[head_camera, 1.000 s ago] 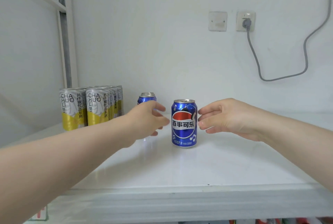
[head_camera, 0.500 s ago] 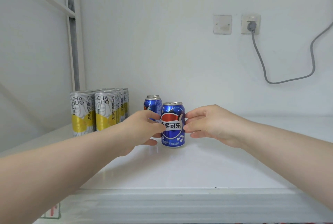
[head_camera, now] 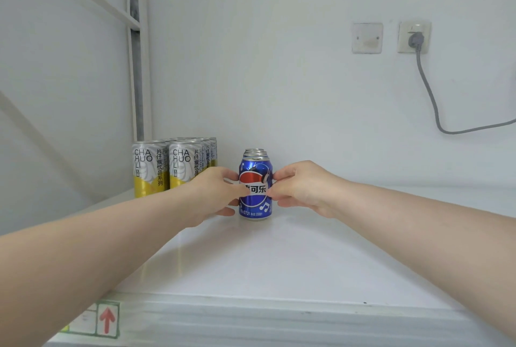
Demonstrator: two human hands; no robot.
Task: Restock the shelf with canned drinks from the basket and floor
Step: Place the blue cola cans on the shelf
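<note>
Blue can [head_camera: 255,188] stands upright on the shelf [head_camera: 279,260], pinched between left hand [head_camera: 215,193] and right hand [head_camera: 300,187], directly fronting its row; both hands equally near.

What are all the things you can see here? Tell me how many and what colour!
blue cola cans: at least three, blue with red and white, one row at the shelf's middle, front one held
tall tea cans: two in front, more behind, silver and yellow, shelf's left
shelf: one, white
arrow sticker: one, red arrow, shelf's front edge
wall plate: one, white, back wall
socket: one, white, with grey plug and cable
left hand: on front cola can
right hand: on same can
</note>
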